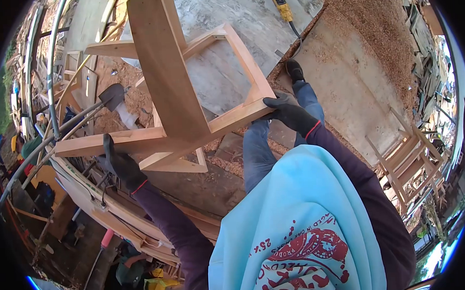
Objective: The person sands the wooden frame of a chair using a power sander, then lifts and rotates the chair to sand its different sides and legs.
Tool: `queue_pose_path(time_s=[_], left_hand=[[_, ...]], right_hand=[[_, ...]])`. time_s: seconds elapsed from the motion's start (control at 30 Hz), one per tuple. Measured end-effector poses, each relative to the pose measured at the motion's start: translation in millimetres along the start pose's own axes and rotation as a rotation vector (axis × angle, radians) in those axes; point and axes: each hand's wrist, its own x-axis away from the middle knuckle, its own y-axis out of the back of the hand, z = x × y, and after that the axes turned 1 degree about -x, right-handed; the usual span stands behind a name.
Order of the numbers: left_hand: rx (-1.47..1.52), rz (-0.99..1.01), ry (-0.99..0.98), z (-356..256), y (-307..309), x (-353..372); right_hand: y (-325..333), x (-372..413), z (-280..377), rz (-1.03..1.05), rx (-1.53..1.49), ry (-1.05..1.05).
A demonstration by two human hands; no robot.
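Grip on both sides is closed: the left hand (122,168), in a dark glove, wraps a long rail of the wooden frame (170,80) near one end, and the right hand (292,115) clasps the corner at the other. Between them, the frame hangs tilted before the body, partly over a pale board (259,35) (whether any leg touches it, I cannot tell). I judge this to be a moment of supporting and steadying the piece; moving it well calls for both hands turning together, with the far legs kept off the corded yellow tool (282,7). Any brand on that tool is too small to read. Red print on the light-blue garment (297,194) shows "AGED IN OAK", "25%" and "PROD", the rest lost in folds. Farther right, beyond the arm, stands a slatted wooden piece (407,160).
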Motion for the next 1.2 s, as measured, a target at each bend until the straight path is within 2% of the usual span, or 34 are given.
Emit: queue_pose_path(time_s=[0.03,0.1,0.4,0.47,0.5,0.57,0.63,0.73,0.8,0.83,0.87,0.9,0.97,1.03,1.07,1.1,1.13,1.2], left_hand=[[0.008,-0.003,0.006,-4.9,-10.7,9.3],[-0.083,-0.024,-0.139,-17.7,-26.1,25.1],[-0.080,0.052,-0.267,-41.1,-45.2,-22.3],[-0.024,0.161,-0.360,-39.8,-50.8,-33.2],[-0.036,0.148,-0.363,-27.8,-41.2,-49.5],[-0.006,0.188,-0.346,-23.3,-38.1,-56.3],[-0.018,0.004,-0.349,-21.0,-39.5,-54.5],[0.106,0.079,-0.352,-5.0,-18.3,-87.9],[-0.050,0.088,-0.314,-34.2,-41.4,-59.8],[-0.073,0.073,-0.226,-39.2,-41.6,-56.1],[0.004,0.150,-0.238,-40.4,-40.5,-56.4],[-0.050,0.130,-0.237,-33.7,-34.2,-62.6],[-0.070,0.098,-0.310,-28.5,-35.1,-70.7],[0.021,-0.002,-0.260,-15.2,-42.2,-57.7],[0.034,-0.098,-0.306,-10.6,-49.1,-43.9],[-0.032,0.045,-0.218,-2.0,-28.5,-40.4],[-0.042,-0.189,-0.264,-0.3,-43.2,-20.3],[-0.087,-0.243,-0.181,-5.2,-49.1,6.8]], right_hand=[[5.6,-1.3,-6.3,-0.005,0.010,0.001],[15.0,-9.2,-23.4,0.035,-0.030,-0.026],[-16.6,-81.4,-59.0,0.176,-0.224,-0.007],[-21.8,-101.6,-48.8,0.144,-0.116,-0.034],[-25.2,-113.2,-46.9,0.110,-0.009,-0.070],[-24.4,-137.9,-51.7,0.175,-0.102,0.063],[-24.2,-146.9,-41.1,0.167,-0.052,0.029],[-30.8,-144.8,-28.9,0.093,-0.010,0.024],[-30.2,-143.8,-17.3,0.120,0.014,0.020],[-30.6,-137.7,-8.3,0.178,0.160,0.061],[-30.4,-136.6,-3.1,0.245,0.301,0.119],[-25.4,-145.7,-0.4,0.212,0.178,0.044],[-36.1,-132.7,13.2,0.149,0.127,0.018],[-28.2,-129.9,18.7,0.158,0.153,0.009],[-15.2,-134.0,18.0,0.138,0.131,0.004],[-2.7,-138.5,17.0,0.122,0.164,0.000],[13.3,-138.1,8.3,0.233,0.739,0.366],[13.1,-127.3,19.5,0.256,1.184,0.515]])
